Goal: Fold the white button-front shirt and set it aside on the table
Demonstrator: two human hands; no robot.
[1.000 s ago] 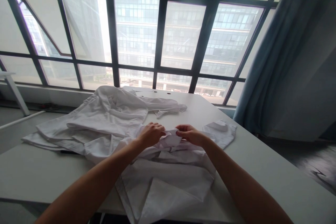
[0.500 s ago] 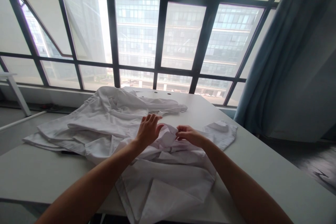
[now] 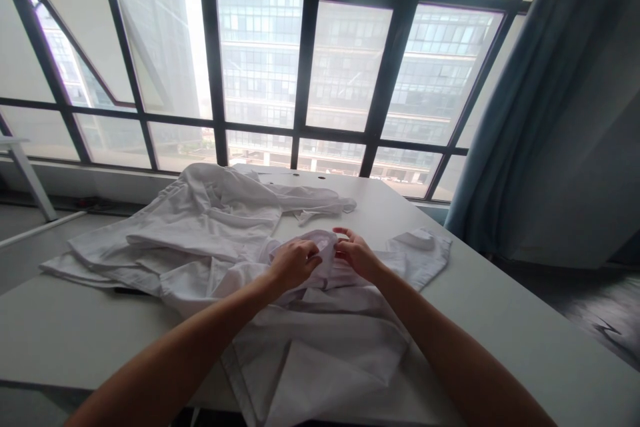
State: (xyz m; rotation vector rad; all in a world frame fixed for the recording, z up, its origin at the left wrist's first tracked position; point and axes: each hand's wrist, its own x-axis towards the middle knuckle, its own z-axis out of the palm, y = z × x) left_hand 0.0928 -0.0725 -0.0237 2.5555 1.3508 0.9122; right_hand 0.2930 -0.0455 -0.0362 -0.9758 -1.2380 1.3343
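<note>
A crumpled white garment (image 3: 330, 333) lies on the near part of the table, one lower corner hanging past the front edge. My left hand (image 3: 296, 261) is closed on a raised fold of its cloth, fingers curled and thumb pressed in. Just to the right, my right hand (image 3: 354, 255) pinches the same raised fold (image 3: 326, 247) between thumb and fingers, with one finger sticking out. A flat sleeve-like end (image 3: 423, 253) of white cloth spreads out to the right of my right hand. How the layers join beneath my hands is hidden.
A second heap of white clothing (image 3: 210, 207) covers the table's left, a sleeve (image 3: 320, 199) stretching across the back. Under its near edge shows a dark, thin object (image 3: 133, 291). The white table (image 3: 500, 320) runs toward a large window; a blue-grey curtain (image 3: 505, 120) hangs at right.
My left hand has come down and right, from spread fingers above the cloth to a closed grip on it. The fold has shifted; my right hand stays on it, nearly in place.
</note>
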